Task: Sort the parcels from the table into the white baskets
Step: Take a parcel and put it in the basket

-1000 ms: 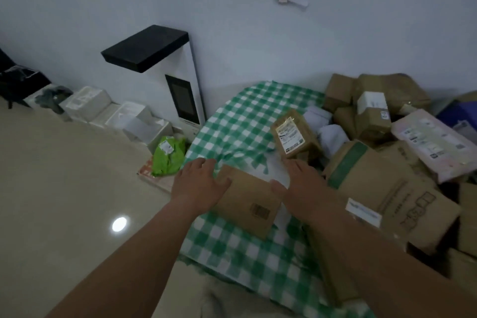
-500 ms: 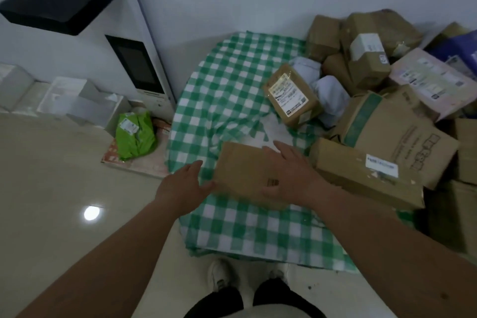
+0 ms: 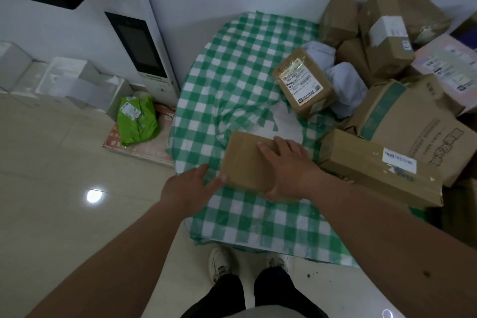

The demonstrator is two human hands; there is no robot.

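Note:
A plain brown cardboard parcel [image 3: 245,162] lies near the front edge of the table with the green-checked cloth [image 3: 232,72]. My right hand [image 3: 289,170] lies on top of the parcel, fingers spread over it and thumb curled round its near edge. My left hand [image 3: 191,186] is at the parcel's near left corner, fingers straight, thumb touching the cardboard. White baskets [image 3: 69,80] stand in a row on the floor along the left wall.
A heap of brown boxes [image 3: 402,121] and grey bags covers the table's right half; a labelled small box [image 3: 304,85] lies mid-table. A green bag [image 3: 136,119] rests on a flat carton on the floor beside a white kiosk [image 3: 139,46]. My feet are below the table's edge.
The view has tilted down and closer. The brown parcel has slid toward the table's front edge under my hands, and my right hand has moved further over its top.

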